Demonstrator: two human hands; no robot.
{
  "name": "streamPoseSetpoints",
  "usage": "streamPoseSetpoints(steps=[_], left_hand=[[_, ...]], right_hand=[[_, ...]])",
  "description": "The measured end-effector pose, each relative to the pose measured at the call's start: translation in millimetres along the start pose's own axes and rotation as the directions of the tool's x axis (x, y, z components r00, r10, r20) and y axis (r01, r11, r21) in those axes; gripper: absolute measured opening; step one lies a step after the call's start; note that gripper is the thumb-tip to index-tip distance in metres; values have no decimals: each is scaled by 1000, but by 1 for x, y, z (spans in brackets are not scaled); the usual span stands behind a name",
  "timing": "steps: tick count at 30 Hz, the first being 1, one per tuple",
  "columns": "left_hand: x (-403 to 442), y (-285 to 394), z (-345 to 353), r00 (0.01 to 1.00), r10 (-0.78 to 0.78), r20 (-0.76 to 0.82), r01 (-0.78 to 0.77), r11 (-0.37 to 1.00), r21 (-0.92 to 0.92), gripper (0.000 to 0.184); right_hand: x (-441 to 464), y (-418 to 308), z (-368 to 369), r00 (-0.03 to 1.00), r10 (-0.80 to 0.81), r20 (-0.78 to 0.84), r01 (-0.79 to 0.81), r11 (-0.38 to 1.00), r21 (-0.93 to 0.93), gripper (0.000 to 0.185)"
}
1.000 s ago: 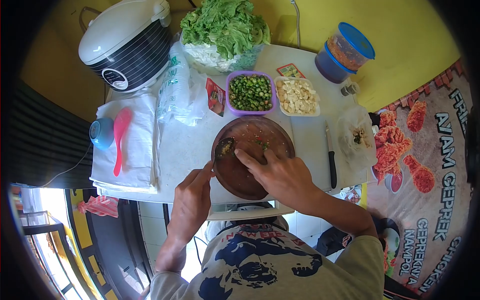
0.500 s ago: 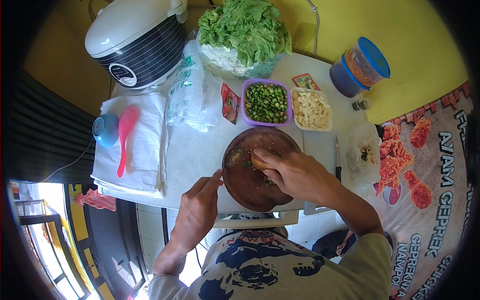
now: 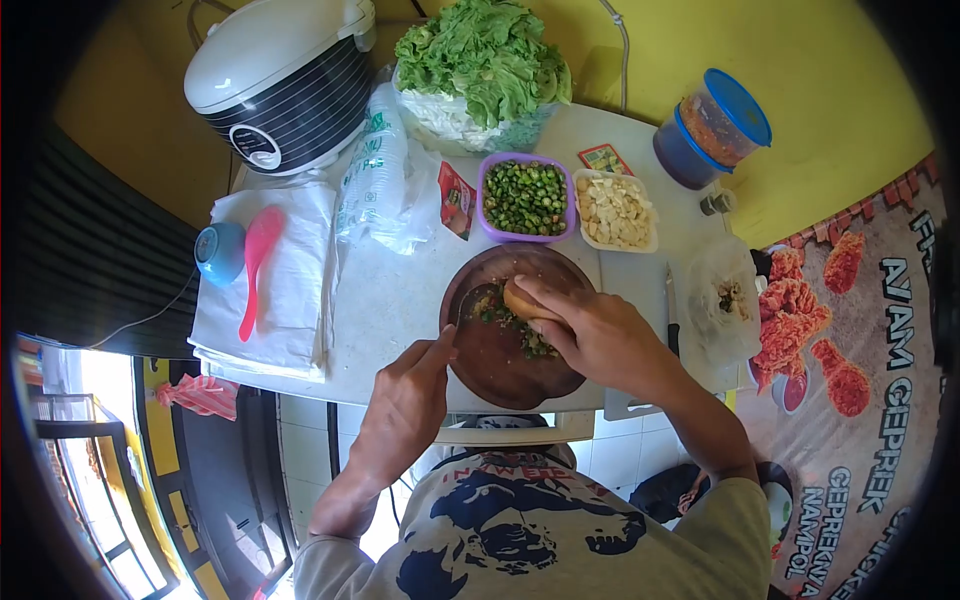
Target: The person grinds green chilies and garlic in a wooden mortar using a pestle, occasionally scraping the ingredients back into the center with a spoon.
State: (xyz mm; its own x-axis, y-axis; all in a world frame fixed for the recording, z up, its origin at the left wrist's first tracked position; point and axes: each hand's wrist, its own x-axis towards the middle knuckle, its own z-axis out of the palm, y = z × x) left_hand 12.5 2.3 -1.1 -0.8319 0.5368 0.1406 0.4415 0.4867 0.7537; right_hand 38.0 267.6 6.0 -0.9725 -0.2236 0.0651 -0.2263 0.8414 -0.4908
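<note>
A round dark wooden mortar (image 3: pixel 490 365) sits near the table's front edge, with crushed green chilli and pale bits (image 3: pixel 537 346) in it. My right hand (image 3: pixel 612 338) is closed round a brown wooden pestle (image 3: pixel 524 303) inside the bowl. At the bowl's left rim, my left hand (image 3: pixel 408 405) pinches the handle of a metal spoon (image 3: pixel 463 308), whose tip reaches the mash. Beyond the mortar stand a purple tub of chopped green chillies (image 3: pixel 525 198) and a white tub of peeled garlic (image 3: pixel 615 212).
Right of the mortar lie a knife (image 3: pixel 672 310) and a clear plastic bowl (image 3: pixel 722 295). A pink rice paddle (image 3: pixel 258 270) and blue bowl (image 3: pixel 219 254) rest on white paper at left. Behind are a rice cooker (image 3: pixel 290 90), lettuce (image 3: pixel 485 60) and blue-lidded containers (image 3: pixel 715 128).
The pestle has tilted and shifted slightly within the mortar, and more green mash shows beside it. My left hand has moved slightly right and up with the spoon. The whole view has shifted a little.
</note>
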Motion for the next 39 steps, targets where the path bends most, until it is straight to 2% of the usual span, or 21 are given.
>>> streamPoseSetpoints(steps=[3,5,7,9,11,12,14,15,16,18,19,21,22,24,25,26,27,28,30,35,39], left_hand=[[3,10,9,999,33,-12,-34,999,-34,36],[2,16,9,999,32,4,-32,999,-6,36],[-2,18,7,1000,21,8,-21,1000,23,36],[-8,15,0,998,40,-56,-40,999,8,36],[-14,17,-6,998,-2,-59,2,1000,7,37],[-17,17,-8,997,-39,-69,39,999,6,37],[-24,14,-10,997,-53,-51,54,998,24,37],[-24,12,-10,998,-61,-33,63,997,45,38],[-23,13,-10,998,-59,-33,61,997,45,38],[-20,16,-4,997,-76,27,75,997,26,38],[-19,15,-1,997,-57,58,57,998,7,39],[-18,19,2,998,-45,40,46,999,-18,40],[-19,20,3,999,-30,23,31,998,-48,40],[-21,16,-2,1000,-14,-21,13,999,-47,40],[-22,12,-6,997,-46,-58,44,998,-39,39],[-22,9,-9,992,-78,-99,76,997,-31,38],[-21,6,-11,990,-95,-108,92,995,-28,36],[-21,4,-12,988,-103,-113,100,995,-28,36],[-21,0,-13,988,-110,-105,109,994,-14,36],[-12,-5,-10,990,-104,-93,100,994,-44,37],[4,-5,-10,994,-108,-34,107,994,-30,37]], right_hand=[[-15,-20,1,998,50,47,-47,997,-66,57],[-17,-27,9,998,39,54,-24,970,-242,58],[-20,-21,9,998,56,23,-50,976,-213,55],[-19,-10,6,998,68,-1,-67,981,-180,53],[-18,6,-2,988,151,-31,-145,978,150,49],[-17,14,-5,988,149,-29,-143,979,148,49],[-13,26,-9,951,308,-21,-282,896,342,47],[-8,28,-14,918,390,79,-392,853,344,49],[-5,28,-15,917,390,77,-392,853,344,49],[2,25,-15,885,402,235,-465,759,455,50],[5,22,-16,886,400,237,-465,760,454,50],[8,15,-15,818,415,399,-572,658,490,52],[7,15,-12,815,415,403,-575,657,488,52],[2,17,-4,912,320,256,-405,796,449,53],[0,17,3,911,320,260,-407,798,445,53],[-3,15,11,988,151,31,-152,917,368,54],[-9,10,19,983,-57,-174,97,968,233,54],[-15,-4,18,984,-62,-168,101,967,236,54],[-29,-36,8,998,32,51,-27,995,-96,57],[-15,-39,11,993,100,61,-85,973,-215,54],[3,-36,-3,957,136,255,-91,979,-181,51]])
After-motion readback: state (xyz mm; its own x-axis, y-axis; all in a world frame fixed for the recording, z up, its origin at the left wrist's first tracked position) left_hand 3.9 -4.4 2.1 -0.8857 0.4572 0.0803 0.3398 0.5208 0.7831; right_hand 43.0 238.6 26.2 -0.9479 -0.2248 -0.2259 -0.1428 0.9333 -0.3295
